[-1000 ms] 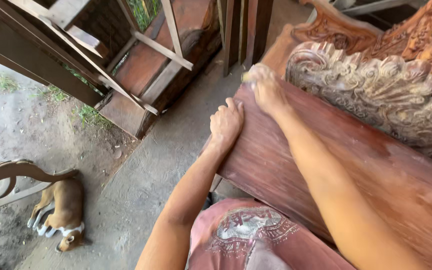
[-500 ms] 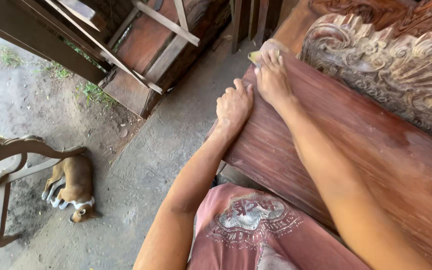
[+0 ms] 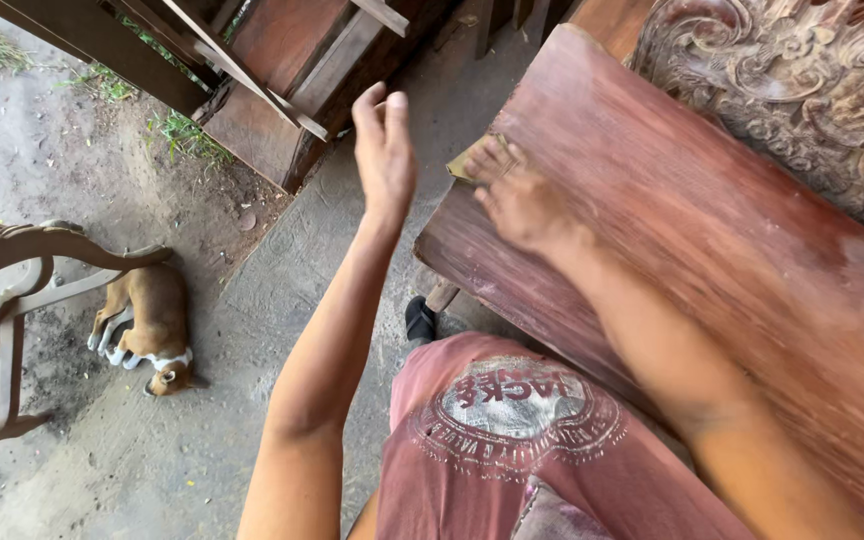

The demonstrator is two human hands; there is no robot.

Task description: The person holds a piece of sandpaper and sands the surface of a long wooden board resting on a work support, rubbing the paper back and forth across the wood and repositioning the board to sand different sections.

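Under the right hand (image 3: 522,205) lies a small tan piece of sandpaper (image 3: 470,160), pressed flat against a wide reddish-brown wooden board (image 3: 712,250). The fingers of this hand are spread and laid flat on the paper near the board's end corner; they press rather than grip. The left hand (image 3: 384,150) is lifted in the air just to the left of the right hand, off the edge of the board, fingers loosely straight and close together, holding nothing and touching nothing. Beyond the right hand, at the board's far side, stands a carved wooden panel (image 3: 802,90) with scrolls and shell shapes. Below both hands, close to the person's body, a faded red shirt (image 3: 512,440) with a round printed emblem fills the bottom of the view. Beneath the left arm is a bare concrete floor (image 3: 252,330). Well to the left of the left hand, a brown and white dog (image 3: 152,325) lies on the ground beside a curved wooden chair frame (image 3: 12,290). Ahead of the left hand, stacked planks (image 3: 272,90) lean together.
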